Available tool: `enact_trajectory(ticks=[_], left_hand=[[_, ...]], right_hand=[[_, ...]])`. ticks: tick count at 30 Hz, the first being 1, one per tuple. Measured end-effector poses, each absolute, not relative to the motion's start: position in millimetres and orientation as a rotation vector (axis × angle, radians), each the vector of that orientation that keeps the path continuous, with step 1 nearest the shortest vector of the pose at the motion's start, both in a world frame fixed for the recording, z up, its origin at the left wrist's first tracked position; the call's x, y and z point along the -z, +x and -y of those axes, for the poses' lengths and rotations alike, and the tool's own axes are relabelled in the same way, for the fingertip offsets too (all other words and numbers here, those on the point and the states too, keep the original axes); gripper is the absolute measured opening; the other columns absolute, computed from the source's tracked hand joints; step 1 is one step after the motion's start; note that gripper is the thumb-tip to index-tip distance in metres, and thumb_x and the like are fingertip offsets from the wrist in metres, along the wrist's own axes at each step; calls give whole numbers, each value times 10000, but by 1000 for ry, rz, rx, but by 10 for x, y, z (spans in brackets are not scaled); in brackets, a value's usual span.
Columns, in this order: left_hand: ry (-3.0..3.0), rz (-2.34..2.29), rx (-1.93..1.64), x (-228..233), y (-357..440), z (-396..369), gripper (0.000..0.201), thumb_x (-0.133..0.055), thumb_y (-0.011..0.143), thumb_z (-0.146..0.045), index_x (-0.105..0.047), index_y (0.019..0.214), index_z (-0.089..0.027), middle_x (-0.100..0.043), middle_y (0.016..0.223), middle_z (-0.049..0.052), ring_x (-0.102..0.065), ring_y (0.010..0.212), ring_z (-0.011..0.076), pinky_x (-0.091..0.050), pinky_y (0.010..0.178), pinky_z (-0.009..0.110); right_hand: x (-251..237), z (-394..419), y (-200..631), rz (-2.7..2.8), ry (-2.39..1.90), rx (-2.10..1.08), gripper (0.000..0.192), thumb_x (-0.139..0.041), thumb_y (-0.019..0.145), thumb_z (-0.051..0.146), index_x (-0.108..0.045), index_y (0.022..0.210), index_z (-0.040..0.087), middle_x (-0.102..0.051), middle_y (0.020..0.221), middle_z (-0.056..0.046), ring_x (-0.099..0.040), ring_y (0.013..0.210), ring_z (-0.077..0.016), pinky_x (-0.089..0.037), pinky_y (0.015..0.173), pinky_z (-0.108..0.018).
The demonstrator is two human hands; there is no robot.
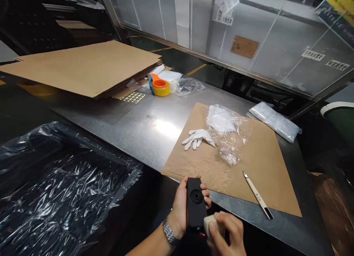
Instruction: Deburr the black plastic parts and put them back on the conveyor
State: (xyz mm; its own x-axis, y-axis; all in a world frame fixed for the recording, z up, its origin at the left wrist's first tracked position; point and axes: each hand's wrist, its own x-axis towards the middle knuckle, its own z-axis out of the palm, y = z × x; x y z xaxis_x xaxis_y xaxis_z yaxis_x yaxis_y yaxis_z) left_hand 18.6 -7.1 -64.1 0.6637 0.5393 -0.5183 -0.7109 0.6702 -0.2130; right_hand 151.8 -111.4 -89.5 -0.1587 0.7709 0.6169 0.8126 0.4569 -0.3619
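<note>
My left hand (180, 208) is wrapped round a black rectangular device (196, 208) with a round ring on its face, held in front of the table's near edge. Pinched in my right hand (228, 232) is a small off-white block (211, 223), close to the device's lower end; I cannot tell whether the two touch. Beyond the hands, a cardboard sheet (260, 152) lies on the metal table (132, 127). On it rest a white glove (198, 138), a crumpled transparent plastic bag (231, 149) with something white inside, and a pale-handled craft knife (257, 194) marked A26.
Flat cardboard sheets (91, 64) are stacked at the far left, overhanging the table. Beside them are a yellow and orange tape roll (160, 87) and a label sheet (133, 97). Black plastic sheeting (63, 189) fills the lower left. A plastic-wrapped packet (275, 120) lies far right.
</note>
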Motion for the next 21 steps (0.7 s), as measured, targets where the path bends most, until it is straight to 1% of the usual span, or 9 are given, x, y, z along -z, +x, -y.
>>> enact_trajectory(ticks=[2,5,7,9,10,12,13,15,21], left_hand=[[-333,-465,-766,586,153,57,259,-429,829,-418,-558,863,-196,-515,665,7,-524,588,146,-447,584,293],[-65,-595,-763,487,141,103,206,-528,802,-338,-516,962,-209,-564,743,10,-586,643,189,-477,629,371],[157,-709,-773,449,146,165,375,-626,753,-286,-462,1087,-234,-593,842,18,-613,714,204,-483,652,365],[373,-817,-873,454,142,218,644,-724,670,-227,-390,1219,-259,-599,1031,50,-593,946,227,-458,797,346],[474,-875,-935,470,134,236,744,-763,621,-201,-377,1254,-259,-575,1131,63,-525,1089,239,-405,897,331],[645,-991,-1018,515,108,253,779,-803,553,-177,-438,1239,-231,-528,1242,66,-374,1246,254,-279,1012,291],[713,-1038,-1023,536,93,255,735,-805,549,-191,-479,1208,-215,-527,1247,66,-355,1255,266,-253,1024,290],[795,-1099,-985,560,68,254,632,-782,590,-246,-518,1161,-195,-550,1201,71,-407,1198,278,-274,1002,305],[763,-1085,-865,470,70,274,545,-725,667,-323,-475,1135,-197,-611,942,53,-543,902,200,-404,810,277]], right_hand=[[938,911,1758,1958,-1375,103,449,-490,839,135,-465,1271,257,-526,1075,-107,-545,969,-245,-503,760,-425],[1017,575,2091,1904,-1575,136,411,-458,877,201,-444,1288,197,-523,1083,-125,-517,991,-244,-474,795,-449],[1062,390,2228,1893,-1685,150,371,-443,892,265,-473,1253,186,-543,1061,-115,-510,974,-236,-471,799,-446],[1081,266,2284,1917,-1727,148,353,-432,899,303,-491,1227,185,-556,1060,-110,-499,974,-235,-470,803,-440],[1078,227,2291,1928,-1725,147,353,-432,899,312,-493,1222,183,-556,1076,-112,-488,988,-238,-463,813,-442],[1054,191,2291,1929,-1748,184,367,-421,902,328,-491,1223,165,-539,1129,-125,-457,1040,-251,-435,854,-450],[1038,188,2298,1921,-1795,223,371,-404,907,334,-497,1217,154,-532,1143,-131,-445,1056,-253,-422,869,-444],[1011,206,2347,1889,-1937,312,374,-366,913,341,-529,1173,127,-542,1106,-142,-447,1037,-258,-414,863,-424],[1043,377,2709,1770,-2270,373,357,-378,878,345,-589,995,81,-548,853,-164,-469,804,-294,-413,683,-428]])
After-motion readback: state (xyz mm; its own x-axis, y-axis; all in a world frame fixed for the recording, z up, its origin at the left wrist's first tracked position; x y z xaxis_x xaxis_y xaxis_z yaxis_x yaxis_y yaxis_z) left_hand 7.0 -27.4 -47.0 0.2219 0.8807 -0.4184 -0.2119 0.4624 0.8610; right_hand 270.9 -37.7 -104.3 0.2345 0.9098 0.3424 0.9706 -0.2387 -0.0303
